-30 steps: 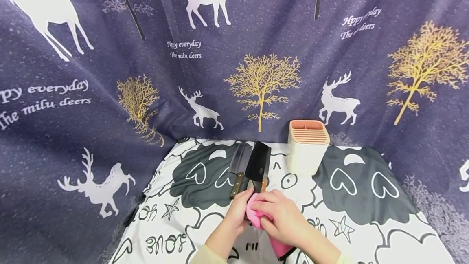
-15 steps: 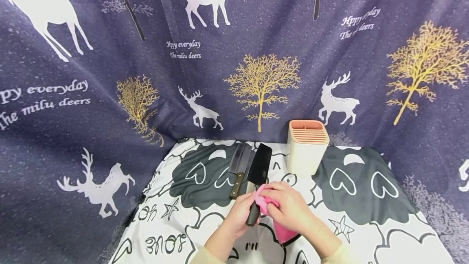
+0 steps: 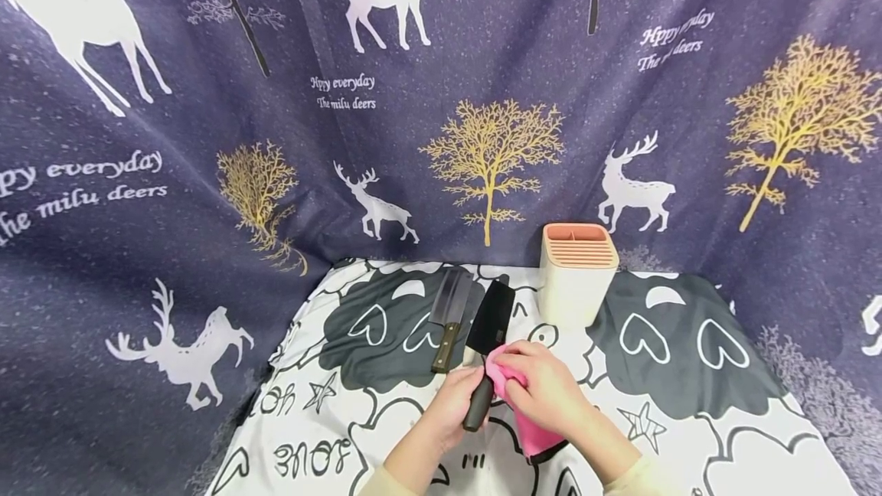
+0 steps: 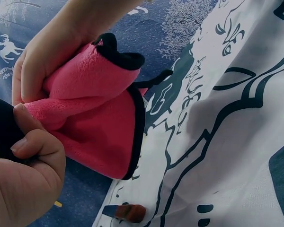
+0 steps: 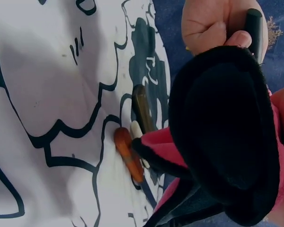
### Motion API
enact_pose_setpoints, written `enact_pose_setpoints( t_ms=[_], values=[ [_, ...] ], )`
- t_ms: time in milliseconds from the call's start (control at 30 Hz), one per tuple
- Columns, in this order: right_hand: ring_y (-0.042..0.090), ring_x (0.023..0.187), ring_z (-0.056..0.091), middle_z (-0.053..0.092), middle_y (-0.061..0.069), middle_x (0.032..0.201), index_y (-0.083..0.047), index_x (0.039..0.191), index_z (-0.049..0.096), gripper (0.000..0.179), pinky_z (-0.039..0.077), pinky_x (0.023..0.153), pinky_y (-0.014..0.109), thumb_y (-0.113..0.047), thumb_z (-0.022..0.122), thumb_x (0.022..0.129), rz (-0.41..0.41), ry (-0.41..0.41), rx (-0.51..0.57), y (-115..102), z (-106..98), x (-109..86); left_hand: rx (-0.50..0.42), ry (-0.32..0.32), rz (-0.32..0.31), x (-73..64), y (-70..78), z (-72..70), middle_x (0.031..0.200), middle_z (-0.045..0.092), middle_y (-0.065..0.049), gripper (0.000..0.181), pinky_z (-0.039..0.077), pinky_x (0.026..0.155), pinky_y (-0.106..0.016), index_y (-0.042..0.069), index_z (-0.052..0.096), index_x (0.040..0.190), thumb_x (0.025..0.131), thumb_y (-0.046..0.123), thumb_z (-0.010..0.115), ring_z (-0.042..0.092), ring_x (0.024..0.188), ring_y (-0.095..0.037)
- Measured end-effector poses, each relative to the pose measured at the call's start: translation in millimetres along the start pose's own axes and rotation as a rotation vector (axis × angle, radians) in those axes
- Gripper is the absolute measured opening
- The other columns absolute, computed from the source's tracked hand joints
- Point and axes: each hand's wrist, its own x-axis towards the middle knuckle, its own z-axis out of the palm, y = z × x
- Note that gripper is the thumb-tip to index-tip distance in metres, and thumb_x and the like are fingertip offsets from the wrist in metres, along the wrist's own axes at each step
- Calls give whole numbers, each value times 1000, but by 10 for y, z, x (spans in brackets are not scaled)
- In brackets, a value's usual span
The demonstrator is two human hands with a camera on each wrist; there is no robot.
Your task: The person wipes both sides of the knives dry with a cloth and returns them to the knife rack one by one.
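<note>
My left hand [image 3: 451, 403] grips the black handle of a black-bladed cleaver [image 3: 492, 318], held with its blade pointing away from me. In the left wrist view, the thumb bends over that dark handle. A pink cloth with black edging [image 3: 536, 433] is bunched in my right hand [image 3: 544, 387], whose fingers pinch it against the handle near the blade. Much of the cloth hangs below the right hand. The right wrist view shows the cloth's dark underside [image 5: 217, 127] and the handle's end [image 5: 253, 33] above it.
Left of the held cleaver lies another cleaver with a brown riveted handle [image 3: 446, 348]. An orange-brown handle [image 5: 128, 153] and a pale handle [image 5: 136, 135] lie beside it. A white knife block [image 3: 577, 293] with a slotted orange top stands at the back right, before the deer-print curtain [image 3: 386, 128].
The cloth and right hand have moved slightly up and right, uncovering the handle's lower end. The black blade has shifted right and a little nearer. The brown-handled cleaver and block stay put.
</note>
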Motion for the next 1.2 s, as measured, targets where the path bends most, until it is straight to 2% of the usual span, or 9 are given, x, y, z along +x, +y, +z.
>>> enact_pose_setpoints(
  t_ms=[233,600,733,833,1000,1200],
  values=[
    [13,97,67,72,-6,107,-20,105,79,35,57,86,32,-8,72,73,-44,-43,-29,-104,-34,12,-24,6,-1,33,-23,-12,75,61,3,39,41,42,-15,3,63,108,113,26,32,52,44,-2],
    [13,95,63,69,-6,106,-21,104,78,38,57,81,31,-10,73,68,-66,-56,-61,-333,-65,-17,-90,78,-26,56,-25,-2,75,68,5,35,40,43,-16,9,67,107,110,31,40,53,48,-3],
    [12,92,61,68,-10,104,-25,97,76,34,56,76,29,-11,74,66,-107,-55,-49,-450,-90,-7,-137,101,6,83,-14,6,84,71,6,32,54,58,-19,11,70,105,109,26,42,65,68,-4],
    [10,89,58,67,-12,102,-27,92,75,33,54,72,27,-10,74,64,-169,-60,-30,-547,-124,14,-154,123,26,103,-11,2,87,72,6,31,59,74,-19,13,70,98,109,23,43,69,80,-5],
    [9,87,54,62,-15,97,-30,91,73,32,49,68,23,-11,75,64,-243,-112,0,-656,-167,36,-137,170,31,104,-10,-5,80,68,7,29,56,71,-20,14,68,92,107,25,47,64,74,-6],
    [7,91,58,64,-16,99,-31,90,73,31,52,72,24,-12,75,66,-240,-125,-14,-652,-167,45,-146,154,40,84,-16,1,92,72,5,38,57,79,-21,-2,69,117,109,24,43,67,84,-7]
  ],
)
